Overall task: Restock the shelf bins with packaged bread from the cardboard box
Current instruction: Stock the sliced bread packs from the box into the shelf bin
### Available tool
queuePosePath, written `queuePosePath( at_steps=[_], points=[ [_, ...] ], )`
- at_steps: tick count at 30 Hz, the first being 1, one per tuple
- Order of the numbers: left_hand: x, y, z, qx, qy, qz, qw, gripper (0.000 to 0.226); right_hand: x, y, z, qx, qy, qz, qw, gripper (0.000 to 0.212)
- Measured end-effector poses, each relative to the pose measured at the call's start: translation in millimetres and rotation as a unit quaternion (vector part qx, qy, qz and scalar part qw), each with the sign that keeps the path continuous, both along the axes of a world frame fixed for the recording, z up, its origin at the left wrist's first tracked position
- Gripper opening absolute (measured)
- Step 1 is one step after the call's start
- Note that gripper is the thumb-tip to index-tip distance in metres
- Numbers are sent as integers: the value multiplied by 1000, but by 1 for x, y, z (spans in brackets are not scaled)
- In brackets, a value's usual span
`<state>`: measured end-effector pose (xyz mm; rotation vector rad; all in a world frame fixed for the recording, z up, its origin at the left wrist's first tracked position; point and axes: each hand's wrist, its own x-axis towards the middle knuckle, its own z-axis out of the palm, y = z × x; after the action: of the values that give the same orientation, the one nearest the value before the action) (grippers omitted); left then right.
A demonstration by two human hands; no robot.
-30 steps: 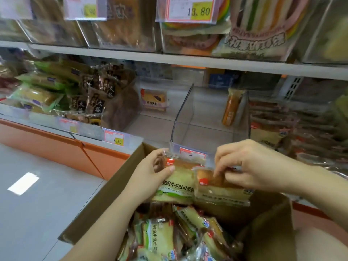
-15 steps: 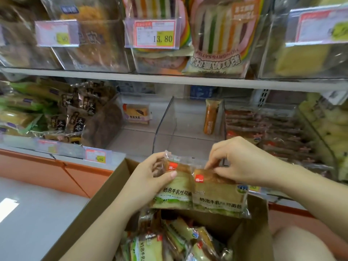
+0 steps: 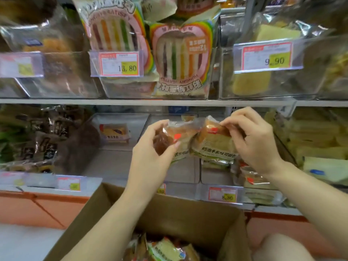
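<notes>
I hold two clear-wrapped toast bread packs side by side, raised in front of the lower shelf's clear bin. My left hand grips the left bread pack by its top corner. My right hand pinches the top of the right bread pack, which has a green band with dark print. The open cardboard box sits below my forearms, with more bread packs inside at the bottom edge of the view.
The upper shelf carries clear bins with rainbow toast bags and price tags. On the lower shelf, dark-wrapped packs fill the left bin, one single pack lies behind, and similar packs sit at right. An orange base panel runs below.
Both hands have lifted the two bread packs up and away from the box, up in front of the lower shelf bin. The camera view has tilted upward.
</notes>
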<state>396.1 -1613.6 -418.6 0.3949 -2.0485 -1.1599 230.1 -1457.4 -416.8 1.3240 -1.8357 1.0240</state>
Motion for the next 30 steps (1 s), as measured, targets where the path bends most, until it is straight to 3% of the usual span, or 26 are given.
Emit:
queuePosePath(
  at_steps=[7, 11, 15, 20, 22, 24, 27, 30],
  points=[
    [-7, 6, -18, 32, -16, 21, 999, 41, -47, 2, -44, -13, -56, -53, 997, 15],
    [-9, 6, -21, 38, -25, 28, 999, 41, -58, 11, -47, 11, -10, -58, 998, 26],
    [-13, 10, -23, 35, -34, 23, 999, 41, -59, 4, -57, 114, 57, -60, 990, 12],
    [-7, 9, -31, 46, -51, 19, 997, 42, -47, -6, -65, 264, 50, 9, 963, 23],
    [-5, 7, -33, 53, -55, 20, 997, 42, -46, -4, -66, 329, -32, 0, 944, 27],
    [-4, 6, -34, 53, -60, 22, 997, 41, -50, -3, -68, 439, -108, -29, 891, 41],
    [-4, 6, -35, 56, -60, 21, 996, 40, -53, -9, -73, 530, -108, -77, 837, 37],
    [-2, 6, -34, 57, -57, 17, 997, 41, -54, -14, -72, 521, -128, -93, 839, 30]
  ],
)
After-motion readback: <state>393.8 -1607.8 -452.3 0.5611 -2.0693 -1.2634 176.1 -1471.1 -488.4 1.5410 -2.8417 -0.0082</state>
